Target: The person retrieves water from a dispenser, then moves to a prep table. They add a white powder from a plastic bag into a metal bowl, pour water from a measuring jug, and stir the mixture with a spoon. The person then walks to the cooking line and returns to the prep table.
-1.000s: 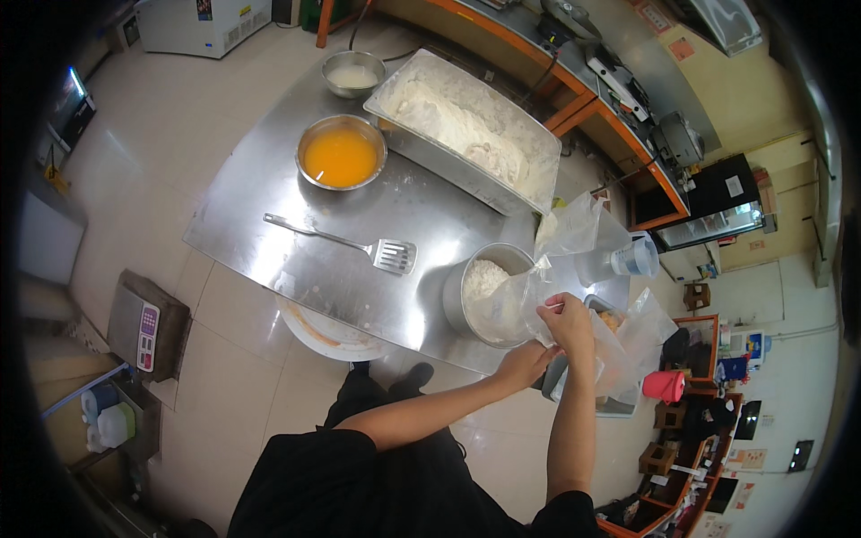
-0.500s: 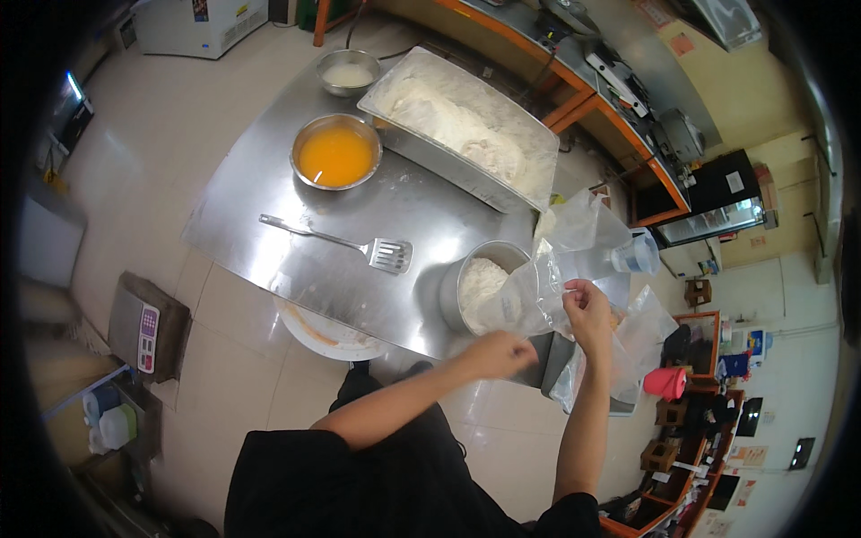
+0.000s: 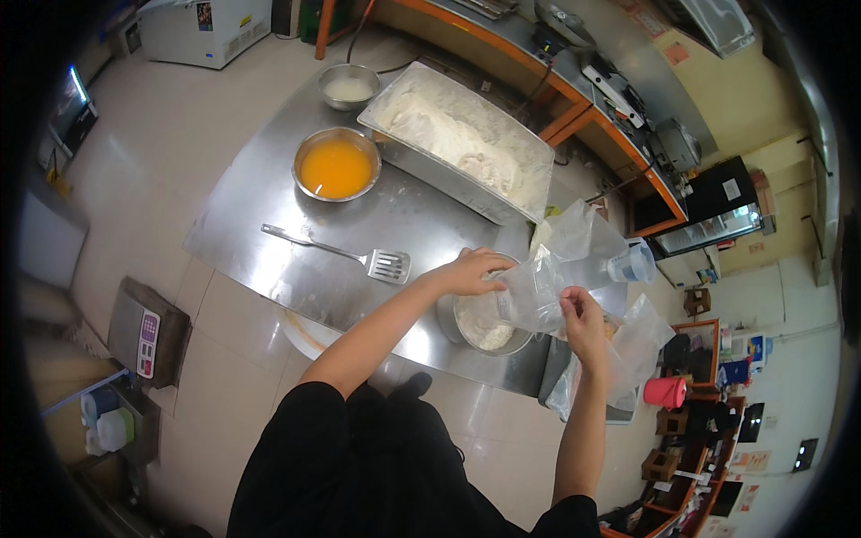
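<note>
A round metal pot (image 3: 448,320) of white flour (image 3: 491,334) stands at the table's near right edge. Above it hangs a clear plastic bag (image 3: 536,291), covering part of the flour. My right hand (image 3: 585,321) pinches the bag's right side. Reaching over the pot's far left rim, my left hand (image 3: 475,271) has its fingers closed around the bag's left edge; its fingertips are partly hidden. A slotted metal spatula (image 3: 387,265) lies flat to the left of the pot.
On the steel table (image 3: 260,188) stand a bowl of orange liquid (image 3: 336,169), a small metal bowl (image 3: 349,88) and a long bin of flour (image 3: 421,166). A clear plastic jug (image 3: 632,262) and more plastic bags (image 3: 635,345) are at the right. A scale (image 3: 148,332) sits at the left.
My left hand has moved up and away from the near side of the pot to the bag's left edge. The bag shifted slightly; my right hand stays on it, a little lower.
</note>
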Demonstrator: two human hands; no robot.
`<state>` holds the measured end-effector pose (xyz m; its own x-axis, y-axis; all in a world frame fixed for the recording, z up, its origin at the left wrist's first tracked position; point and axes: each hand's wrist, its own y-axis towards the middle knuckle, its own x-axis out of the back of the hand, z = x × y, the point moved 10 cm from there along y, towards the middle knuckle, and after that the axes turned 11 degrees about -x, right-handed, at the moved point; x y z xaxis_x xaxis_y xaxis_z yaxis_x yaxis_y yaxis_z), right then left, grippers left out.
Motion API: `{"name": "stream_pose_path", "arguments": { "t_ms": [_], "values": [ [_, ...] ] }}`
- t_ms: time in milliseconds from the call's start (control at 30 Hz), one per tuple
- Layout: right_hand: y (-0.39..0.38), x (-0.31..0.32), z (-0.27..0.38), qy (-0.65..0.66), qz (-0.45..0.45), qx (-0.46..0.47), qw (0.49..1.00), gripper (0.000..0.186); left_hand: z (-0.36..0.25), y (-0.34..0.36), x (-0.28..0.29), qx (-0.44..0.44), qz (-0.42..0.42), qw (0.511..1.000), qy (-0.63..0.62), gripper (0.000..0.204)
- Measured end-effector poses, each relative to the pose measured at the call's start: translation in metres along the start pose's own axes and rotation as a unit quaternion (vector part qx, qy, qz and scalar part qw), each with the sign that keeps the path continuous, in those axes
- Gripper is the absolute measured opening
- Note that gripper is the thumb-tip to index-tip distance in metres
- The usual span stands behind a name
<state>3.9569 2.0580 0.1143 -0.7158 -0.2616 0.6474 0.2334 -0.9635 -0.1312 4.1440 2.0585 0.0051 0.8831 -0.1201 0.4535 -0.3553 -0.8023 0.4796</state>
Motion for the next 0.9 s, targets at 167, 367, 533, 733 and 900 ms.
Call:
{"name": "stream_pose_path", "arguments": {
  "t_ms": [167,367,533,733,900],
  "values": [
    [-0.001,0.009,-0.006,-0.013,-0.028,0.012,0.999,0.008,0.017,0.004,0.006,0.036,-0.065,0.997,0.001,0.018],
    [-0.004,0.025,0.003,-0.024,-0.065,0.021,0.997,0.008,0.016,0.000,0.010,0.035,-0.074,0.997,0.014,0.016],
    [-0.010,0.018,0.037,-0.116,-0.103,0.099,0.983,0.012,0.013,-0.002,0.015,0.042,-0.072,0.996,-0.015,0.019],
    [0.000,0.009,0.059,-0.164,-0.124,0.149,0.967,0.014,0.006,-0.003,0.019,0.034,-0.054,0.998,0.013,0.021],
    [0.008,0.011,0.052,-0.146,-0.130,0.129,0.972,0.015,0.011,-0.006,0.026,0.049,-0.108,0.993,0.000,0.022]
  ]
}}
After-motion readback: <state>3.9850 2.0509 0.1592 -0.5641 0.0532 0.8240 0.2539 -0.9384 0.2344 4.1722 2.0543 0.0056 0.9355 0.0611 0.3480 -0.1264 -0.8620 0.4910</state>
